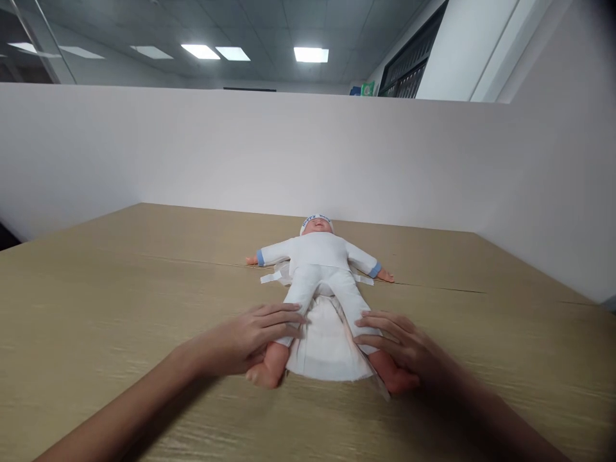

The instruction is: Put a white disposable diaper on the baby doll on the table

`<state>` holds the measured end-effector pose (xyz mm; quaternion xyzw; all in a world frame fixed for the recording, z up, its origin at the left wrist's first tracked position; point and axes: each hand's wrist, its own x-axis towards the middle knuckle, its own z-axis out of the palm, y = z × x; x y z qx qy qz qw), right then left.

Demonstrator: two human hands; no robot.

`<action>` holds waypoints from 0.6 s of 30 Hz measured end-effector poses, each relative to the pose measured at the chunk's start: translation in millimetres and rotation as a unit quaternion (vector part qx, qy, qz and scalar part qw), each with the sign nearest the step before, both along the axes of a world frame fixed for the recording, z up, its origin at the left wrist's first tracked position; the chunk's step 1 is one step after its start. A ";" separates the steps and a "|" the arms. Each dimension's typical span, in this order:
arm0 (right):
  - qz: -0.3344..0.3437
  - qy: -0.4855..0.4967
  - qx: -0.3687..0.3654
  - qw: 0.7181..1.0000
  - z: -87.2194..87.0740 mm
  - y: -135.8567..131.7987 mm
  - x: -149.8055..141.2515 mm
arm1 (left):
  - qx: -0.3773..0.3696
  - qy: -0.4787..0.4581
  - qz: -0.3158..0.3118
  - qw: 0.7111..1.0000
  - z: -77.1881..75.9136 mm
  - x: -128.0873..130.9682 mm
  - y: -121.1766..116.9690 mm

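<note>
Doll (319, 250): on its back mid-worktop, head far, legs apart toward near side
Diaper (330, 343): unfolded under hips, front flap flat between legs, tabs (270, 277) out left and right
Left hand (272, 328): fingers slightly spread over left-side leg; can't tell if gripping
Right hand (394, 337): same on right-side leg; grip can't tell
Worktop (144, 308): wood-look, seam running across
Partition (289, 147): white, far side

ceiling panels (311, 55): blown white | forearms (139, 391): soft shadows beneath | top-right corner: dark vignette
</note>
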<state>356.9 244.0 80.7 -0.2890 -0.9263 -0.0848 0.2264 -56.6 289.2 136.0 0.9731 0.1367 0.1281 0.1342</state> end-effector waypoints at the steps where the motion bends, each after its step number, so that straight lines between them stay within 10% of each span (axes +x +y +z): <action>1: -0.001 0.001 -0.013 1.000 1.5 -1.5 0.0 | -0.002 0.005 0.006 1.000 2.0 0.1 -1.4; 11: -0.025 0.097 -0.259 0.961 18.6 -6.6 5.7 | -0.131 -0.021 0.100 0.986 26.2 12.0 -23.4; 18: -0.129 0.058 -0.155 0.978 22.8 -38.9 -37.9 | -0.050 -0.006 0.214 0.975 2.4 42.9 -48.4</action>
